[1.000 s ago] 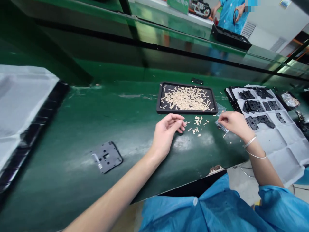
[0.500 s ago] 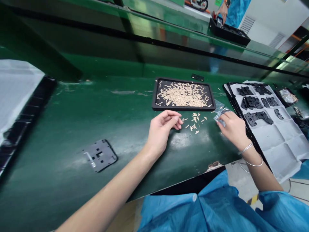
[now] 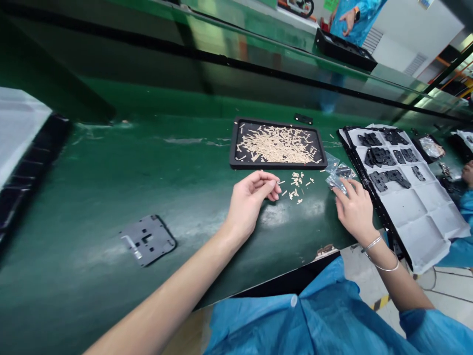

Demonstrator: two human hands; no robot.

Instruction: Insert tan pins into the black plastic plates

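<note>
My left hand (image 3: 254,197) is closed, thumb pressed to the curled fingers, just in front of the black tray (image 3: 232,158). Whatever it pinches, if anything, is too small to make out; a thin beige strip (image 3: 281,182) shows right at its fingertips. Short beige strips (image 3: 283,145) are heaped in the tray, and several loose strips (image 3: 295,180) lie on the green table between my hands. My right hand (image 3: 353,207) has its fingers apart, the tips at the near edge of a clear plastic bag (image 3: 334,180).
At left lies a flat grey plate (image 3: 150,239) with square cutouts. Black plastic parts (image 3: 380,157) sit on a white divided sheet (image 3: 417,217) at right. Behind the tray is a small black part (image 3: 303,119). A co-worker's hand (image 3: 348,20) is above a black box (image 3: 345,52) beyond the partition.
My right hand has drawn back slightly from the plastic bag and its fingers have spread. My left hand has hardly moved. The co-worker's hand has lifted out of the black box.
</note>
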